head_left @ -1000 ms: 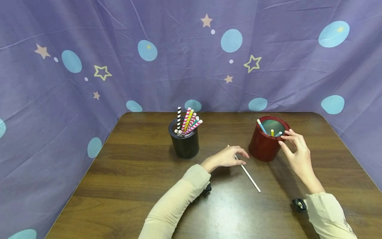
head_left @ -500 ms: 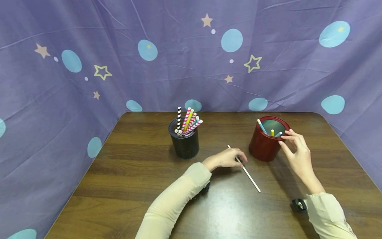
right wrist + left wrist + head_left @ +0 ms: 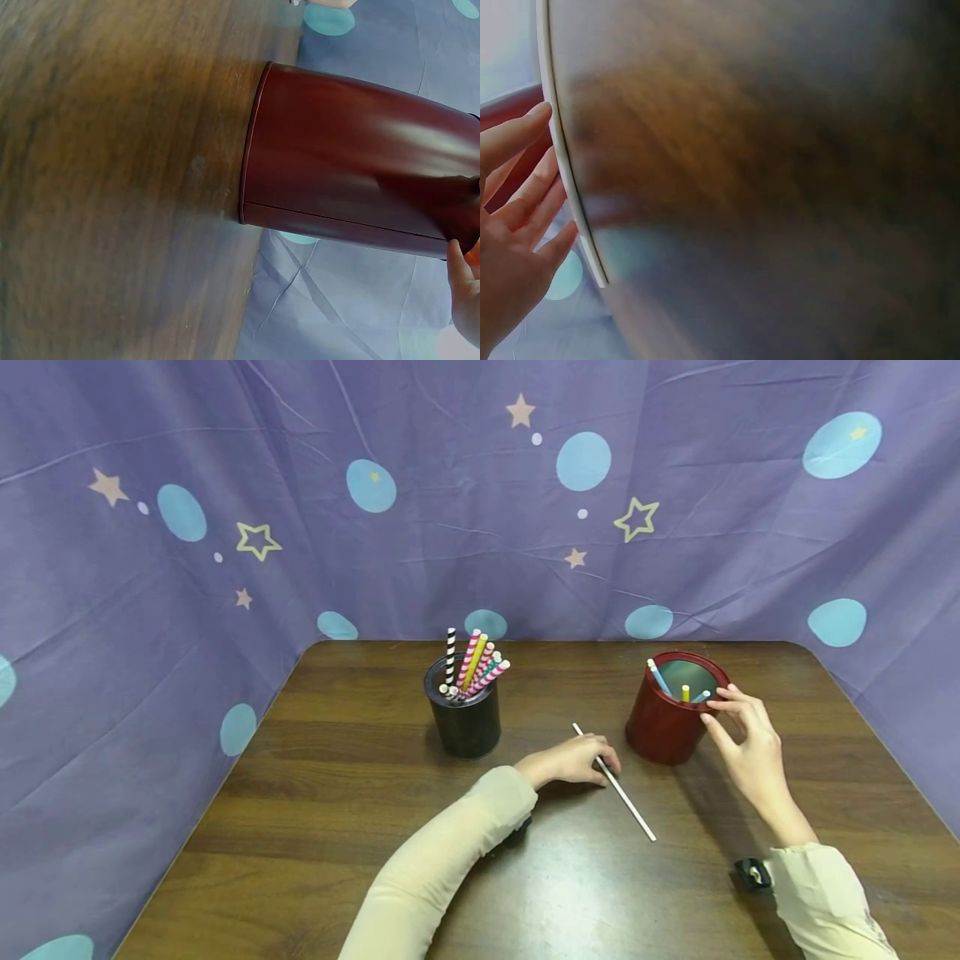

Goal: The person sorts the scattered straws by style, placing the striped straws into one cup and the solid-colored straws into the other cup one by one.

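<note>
A slim white stick (image 3: 630, 811), like a lollipop stick or thin straw, lies slantwise on the table. Low over it, my left hand (image 3: 570, 760) has the stick between its thumb and fingers. The left wrist view shows the thumb (image 3: 532, 124) and other fingertips against or right beside the stick, fairly straight. My right hand (image 3: 753, 756) holds the near right rim of a dark red tin (image 3: 663, 731), fingertips over the rim and thumb on the outer wall. Blue and yellow straws (image 3: 685, 693) stand inside that tin. The right wrist view shows the thumb (image 3: 457, 274) touching the tin's side.
A black tin (image 3: 468, 727) stands back left of the left hand, filled with several striped paper straws (image 3: 480, 664) in pink, yellow, teal and black. Brown wooden tabletop (image 3: 300, 827) ends at a purple patterned curtain (image 3: 450, 485). A dark wrist camera (image 3: 752, 874) sits at the right cuff.
My left hand has come down onto the stick, its fingertips drawing nearer the thumb. Stick and both tins lie practically where they were. The right hand has stayed at the red tin.
</note>
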`<state>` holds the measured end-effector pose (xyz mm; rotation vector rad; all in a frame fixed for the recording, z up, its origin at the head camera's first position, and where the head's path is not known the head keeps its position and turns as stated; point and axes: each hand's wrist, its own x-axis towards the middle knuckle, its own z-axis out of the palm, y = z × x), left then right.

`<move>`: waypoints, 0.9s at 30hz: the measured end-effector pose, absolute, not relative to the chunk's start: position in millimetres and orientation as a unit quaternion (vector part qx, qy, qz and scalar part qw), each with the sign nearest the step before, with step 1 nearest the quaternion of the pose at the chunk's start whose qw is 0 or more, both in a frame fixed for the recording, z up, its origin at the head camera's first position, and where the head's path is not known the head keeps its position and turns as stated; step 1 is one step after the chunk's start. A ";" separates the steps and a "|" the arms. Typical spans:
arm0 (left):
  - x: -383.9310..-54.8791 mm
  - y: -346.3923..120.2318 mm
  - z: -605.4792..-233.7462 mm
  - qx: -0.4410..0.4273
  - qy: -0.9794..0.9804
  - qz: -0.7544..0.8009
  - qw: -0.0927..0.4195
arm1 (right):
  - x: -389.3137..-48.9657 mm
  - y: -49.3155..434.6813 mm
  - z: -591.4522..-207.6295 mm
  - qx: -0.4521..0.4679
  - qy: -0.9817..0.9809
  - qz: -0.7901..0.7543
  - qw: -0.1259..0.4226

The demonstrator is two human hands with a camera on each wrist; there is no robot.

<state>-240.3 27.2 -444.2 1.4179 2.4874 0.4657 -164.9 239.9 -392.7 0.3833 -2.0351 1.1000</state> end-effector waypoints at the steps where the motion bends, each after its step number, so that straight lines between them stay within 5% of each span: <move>1: -240.3 27.5 -444.4 0.485 0.852 0.155 0.119 | -164.8 239.9 -392.5 0.151 -0.800 0.432 0.388; 27: -233.5 30.9 -443.0 0.460 0.876 0.099 0.107 | -164.2 240.3 -392.1 0.141 -0.806 0.433 0.379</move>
